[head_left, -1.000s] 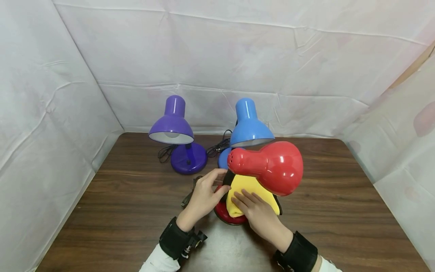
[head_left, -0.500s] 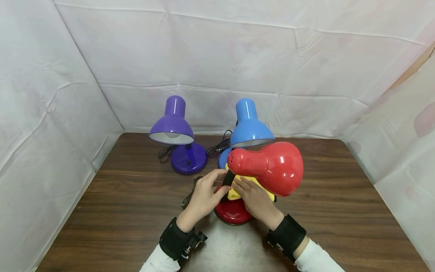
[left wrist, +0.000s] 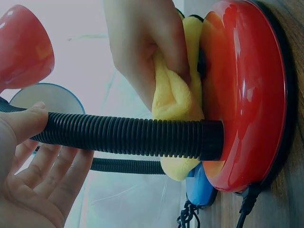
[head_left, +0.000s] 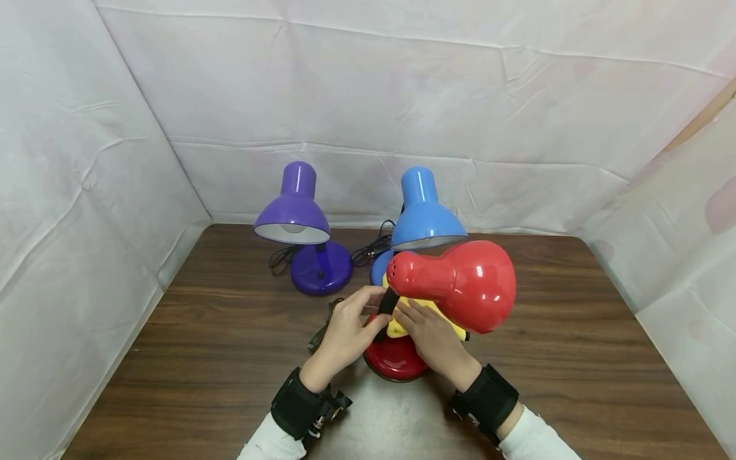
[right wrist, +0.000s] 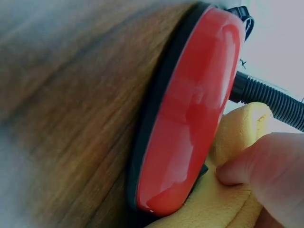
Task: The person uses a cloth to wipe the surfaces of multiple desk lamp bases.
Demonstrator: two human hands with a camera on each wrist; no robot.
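Note:
A red desk lamp stands near the table's front middle, its shade tipped sideways over its round red base. My left hand grips the black ribbed neck just below the shade, thumb on one side and fingers on the other. A yellow cloth lies bunched on the base beside the neck. My right hand holds it there, its fingers curled into the folds.
A purple lamp and a blue lamp stand behind the red one, black cords coiled between them. White sheeting walls in the brown wooden table on three sides.
My right hand slid the yellow cloth from the front of the base up toward the neck, uncovering the front of the base. The left hand kept its grip on the neck.

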